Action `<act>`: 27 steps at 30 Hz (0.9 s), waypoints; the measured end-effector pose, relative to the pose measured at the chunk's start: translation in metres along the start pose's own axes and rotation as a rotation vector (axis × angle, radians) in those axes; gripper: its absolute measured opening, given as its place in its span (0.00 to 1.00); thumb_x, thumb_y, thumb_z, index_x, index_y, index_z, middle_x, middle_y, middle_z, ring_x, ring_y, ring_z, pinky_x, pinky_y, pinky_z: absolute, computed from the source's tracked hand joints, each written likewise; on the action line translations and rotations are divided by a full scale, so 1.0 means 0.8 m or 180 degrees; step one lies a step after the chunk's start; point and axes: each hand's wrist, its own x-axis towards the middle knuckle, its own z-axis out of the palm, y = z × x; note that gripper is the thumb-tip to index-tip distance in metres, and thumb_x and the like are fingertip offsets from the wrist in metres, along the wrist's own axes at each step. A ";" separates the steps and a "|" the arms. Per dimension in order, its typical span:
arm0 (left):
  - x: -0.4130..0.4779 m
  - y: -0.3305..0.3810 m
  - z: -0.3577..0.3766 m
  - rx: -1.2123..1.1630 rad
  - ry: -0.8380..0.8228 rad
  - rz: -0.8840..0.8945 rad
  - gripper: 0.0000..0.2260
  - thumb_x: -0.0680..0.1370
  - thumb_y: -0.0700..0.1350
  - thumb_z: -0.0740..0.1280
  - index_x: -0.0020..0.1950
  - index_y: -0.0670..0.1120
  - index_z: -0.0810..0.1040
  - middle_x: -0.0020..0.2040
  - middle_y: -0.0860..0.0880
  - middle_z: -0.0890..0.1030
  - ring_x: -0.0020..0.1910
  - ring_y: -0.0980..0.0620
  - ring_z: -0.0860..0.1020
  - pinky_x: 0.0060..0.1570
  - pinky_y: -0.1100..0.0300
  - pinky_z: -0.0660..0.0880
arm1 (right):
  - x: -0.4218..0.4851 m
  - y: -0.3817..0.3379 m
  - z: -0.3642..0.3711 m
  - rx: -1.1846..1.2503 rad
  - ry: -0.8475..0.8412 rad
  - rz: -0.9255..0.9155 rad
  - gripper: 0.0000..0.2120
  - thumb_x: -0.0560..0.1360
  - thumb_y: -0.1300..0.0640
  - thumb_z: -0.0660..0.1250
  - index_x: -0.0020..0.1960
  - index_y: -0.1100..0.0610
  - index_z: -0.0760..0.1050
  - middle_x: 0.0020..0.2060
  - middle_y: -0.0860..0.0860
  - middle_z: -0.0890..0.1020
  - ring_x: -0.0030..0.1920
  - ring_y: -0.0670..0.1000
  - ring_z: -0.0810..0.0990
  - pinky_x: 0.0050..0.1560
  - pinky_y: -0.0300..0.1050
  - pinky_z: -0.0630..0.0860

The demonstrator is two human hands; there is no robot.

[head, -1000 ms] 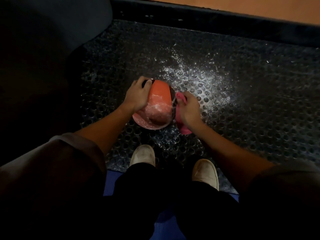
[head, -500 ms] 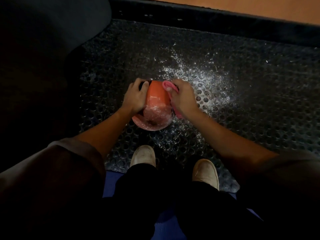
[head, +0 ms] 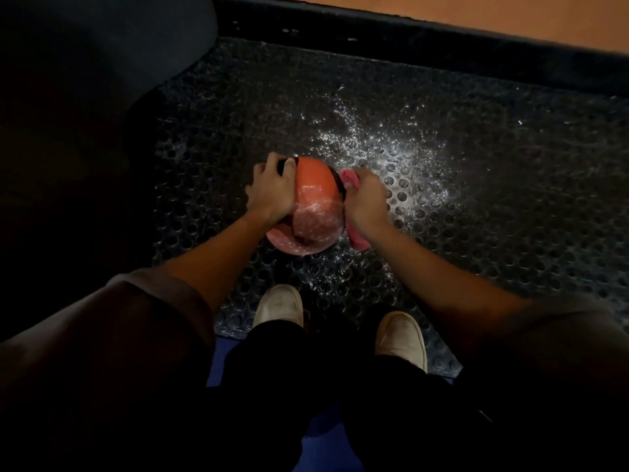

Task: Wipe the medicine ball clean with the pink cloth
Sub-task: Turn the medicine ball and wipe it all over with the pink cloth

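An orange medicine ball (head: pixel 313 202) with black bands sits on the black studded rubber mat (head: pixel 476 185), its near side dusted with white powder. My left hand (head: pixel 272 192) grips the ball's left side, fingers curled over the top. My right hand (head: pixel 366 199) holds the pink cloth (head: pixel 350 177) against the ball's right side. One end of the cloth sticks out above my fingers, and another end (head: pixel 357 238) hangs below my wrist. The ball's far right face is hidden by the hand and cloth.
White powder (head: pixel 391 144) is scattered over the mat beyond and right of the ball. My two pale shoes (head: pixel 279 306) (head: pixel 401 335) stand at the mat's near edge. A dark raised border (head: pixel 408 39) runs along the far side, with orange floor behind it.
My right hand with the cloth has slid from the ball's upper right down along its right side. The left hand has kept its hold and the ball has stayed put.
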 end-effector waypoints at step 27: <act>-0.015 0.012 0.012 0.0142 -0.0295 0.0005 0.17 0.82 0.57 0.48 0.67 0.57 0.68 0.69 0.46 0.68 0.68 0.40 0.67 0.67 0.41 0.60 | -0.024 -0.005 -0.022 -0.0416 -0.0038 -0.1443 0.12 0.81 0.55 0.61 0.51 0.62 0.78 0.43 0.50 0.72 0.39 0.41 0.68 0.41 0.25 0.65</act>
